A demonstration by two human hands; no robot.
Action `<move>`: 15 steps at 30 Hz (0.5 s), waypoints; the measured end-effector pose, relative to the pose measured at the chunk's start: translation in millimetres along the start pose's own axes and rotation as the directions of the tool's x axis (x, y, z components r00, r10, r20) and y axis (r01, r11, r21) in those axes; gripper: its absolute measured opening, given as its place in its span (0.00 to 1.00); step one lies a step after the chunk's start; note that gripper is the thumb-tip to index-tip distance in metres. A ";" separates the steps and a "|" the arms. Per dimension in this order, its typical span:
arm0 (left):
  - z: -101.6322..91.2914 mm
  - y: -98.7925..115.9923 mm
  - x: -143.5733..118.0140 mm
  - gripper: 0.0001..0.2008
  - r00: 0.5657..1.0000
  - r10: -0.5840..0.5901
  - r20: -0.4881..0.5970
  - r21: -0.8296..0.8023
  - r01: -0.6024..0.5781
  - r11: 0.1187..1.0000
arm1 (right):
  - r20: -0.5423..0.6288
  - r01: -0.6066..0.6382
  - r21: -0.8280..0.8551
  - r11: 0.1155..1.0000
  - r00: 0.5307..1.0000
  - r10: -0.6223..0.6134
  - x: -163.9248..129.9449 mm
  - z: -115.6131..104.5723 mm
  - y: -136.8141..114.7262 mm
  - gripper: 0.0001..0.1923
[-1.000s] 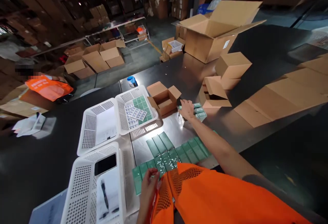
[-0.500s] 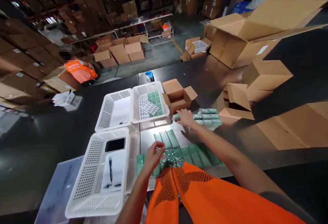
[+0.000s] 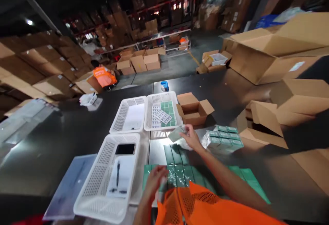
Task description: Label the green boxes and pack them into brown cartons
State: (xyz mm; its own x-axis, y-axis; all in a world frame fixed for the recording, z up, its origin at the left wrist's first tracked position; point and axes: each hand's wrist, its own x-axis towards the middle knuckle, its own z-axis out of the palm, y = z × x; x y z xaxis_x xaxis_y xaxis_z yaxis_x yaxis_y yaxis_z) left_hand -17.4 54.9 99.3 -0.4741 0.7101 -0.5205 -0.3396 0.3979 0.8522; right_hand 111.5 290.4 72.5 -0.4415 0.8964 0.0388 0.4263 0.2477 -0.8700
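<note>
My right hand (image 3: 190, 138) grips a small pale-green packet (image 3: 176, 134) above the table, just in front of a label basket. Blurred by motion, my left hand (image 3: 155, 179) is over the near rows of green packets (image 3: 181, 176); whether anything is in its fingers cannot be made out. A shorter row of green packets (image 3: 176, 154) lies behind those. Right of my right hand stands a block of clear-wrapped green packets (image 3: 224, 142). More green packets (image 3: 253, 180) lie beyond my right forearm, which hides part of the rows.
A white basket (image 3: 86, 184) holds a phone, pens and paper. Behind it are a basket with white paper (image 3: 135, 111) and a basket with label sheets (image 3: 168, 113). Open cardboard boxes (image 3: 192, 113) (image 3: 259, 123) stand at back and right. A person in an orange vest (image 3: 104, 75) is beyond the table.
My right hand has lifted a green packet away from beside the wrapped block and brought it left. My left hand has shifted slightly and is now blurred. The head view has turned left.
</note>
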 end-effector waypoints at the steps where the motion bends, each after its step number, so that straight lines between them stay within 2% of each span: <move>1: 5.7 11.1 1.4 0.29 0.999 -0.041 0.009 -0.049 0.041 0.998 | 0.002 0.002 0.068 0.998 1.000 -0.002 -17.0 2.9 -3.9 0.26; 3: 23.4 36.0 5.4 0.34 1.000 0.010 0.010 -0.222 -0.008 0.975 | 0.054 -0.002 0.206 0.979 0.998 -0.010 -54.1 8.4 -14.1 0.30; 5: 45.3 58.3 10.6 0.35 0.990 0.132 -0.039 -0.408 -0.137 0.902 | 0.154 -0.026 0.322 0.946 0.988 -0.025 -88.9 12.2 -26.1 0.32; 7: 67.0 71.4 13.2 0.34 0.983 0.182 -0.039 -0.454 -0.179 0.873 | 0.230 -0.062 0.392 0.918 0.973 -0.033 -115.0 14.3 -37.6 0.33; 9: 85.0 72.9 11.1 0.33 0.983 0.181 0.015 -0.414 -0.159 0.896 | 0.233 -0.073 0.416 0.907 0.972 -0.028 -129.4 14.7 -46.2 0.33; 11: 95.4 65.6 6.1 0.32 0.980 0.190 0.064 -0.336 -0.158 0.928 | 0.200 -0.060 0.417 0.907 0.979 -0.028 -132.8 12.2 -50.3 0.36; 13: 96.0 56.1 1.4 0.30 0.970 0.232 0.076 -0.249 -0.207 0.946 | 0.169 -0.040 0.403 0.914 0.985 -0.031 -129.0 4.9 -50.0 0.44; 15: 88.4 50.1 -1.4 0.28 0.960 0.270 0.070 -0.173 -0.254 0.951 | 0.120 -0.038 0.377 0.925 0.993 -0.008 -121.8 -6.4 -46.4 0.49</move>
State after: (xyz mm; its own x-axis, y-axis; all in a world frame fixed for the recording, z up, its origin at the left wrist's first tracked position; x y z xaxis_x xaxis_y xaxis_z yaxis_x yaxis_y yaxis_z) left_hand 38.0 125.2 147.5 -0.4904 0.8297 -0.2666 -0.3432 0.0973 0.9342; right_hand 150.6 172.1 111.3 -0.5366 0.8437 -0.0137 0.1138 0.0563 -0.9919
